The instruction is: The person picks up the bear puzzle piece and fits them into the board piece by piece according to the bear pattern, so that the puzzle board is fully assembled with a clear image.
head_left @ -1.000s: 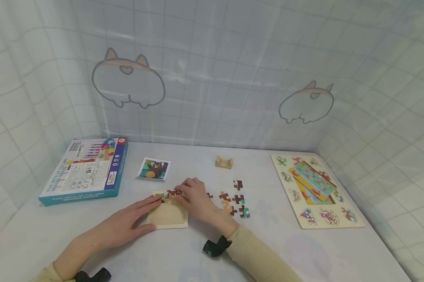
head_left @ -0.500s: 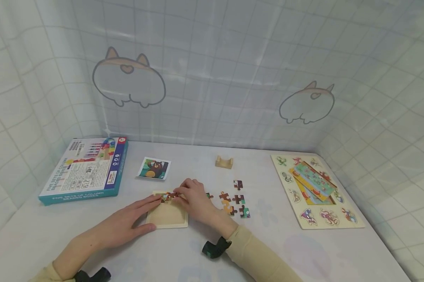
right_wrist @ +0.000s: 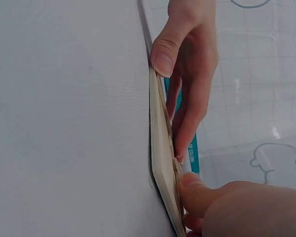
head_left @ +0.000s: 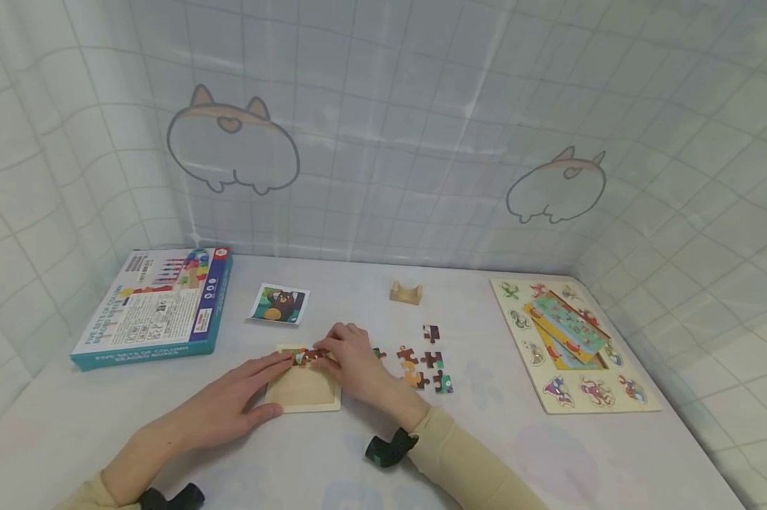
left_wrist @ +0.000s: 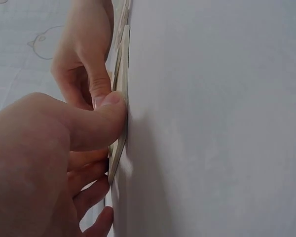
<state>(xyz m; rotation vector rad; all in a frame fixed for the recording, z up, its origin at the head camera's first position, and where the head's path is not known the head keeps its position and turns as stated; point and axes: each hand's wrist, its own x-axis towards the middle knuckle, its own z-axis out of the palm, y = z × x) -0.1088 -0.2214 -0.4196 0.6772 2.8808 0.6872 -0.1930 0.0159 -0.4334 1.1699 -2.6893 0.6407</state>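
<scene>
A shallow wooden puzzle tray (head_left: 303, 389) lies in front of me, with colourful jigsaw pieces (head_left: 300, 356) along its far edge. My left hand (head_left: 230, 404) rests at its left side. The thumb touches the near left corner, and the extended fingertips reach the pieces at the far left. With curled fingers, my right hand (head_left: 360, 365) pinches a brown puzzle piece (head_left: 317, 353) in the far row, partly hidden by the fingers. In the right wrist view, the right thumb (right_wrist: 191, 181) is close over the tray's edge (right_wrist: 160, 143).
Several loose puzzle pieces (head_left: 411, 370) lie right of the tray. Behind it are a bear picture card (head_left: 280, 305) and a small wooden holder (head_left: 406, 293). A boxed toy (head_left: 154, 304) stands at left; a wooden animal board (head_left: 530, 368) with cards on top lies at right.
The brown piece under my right fingers has settled slightly into line with the far row. Both hands stay almost in place.
</scene>
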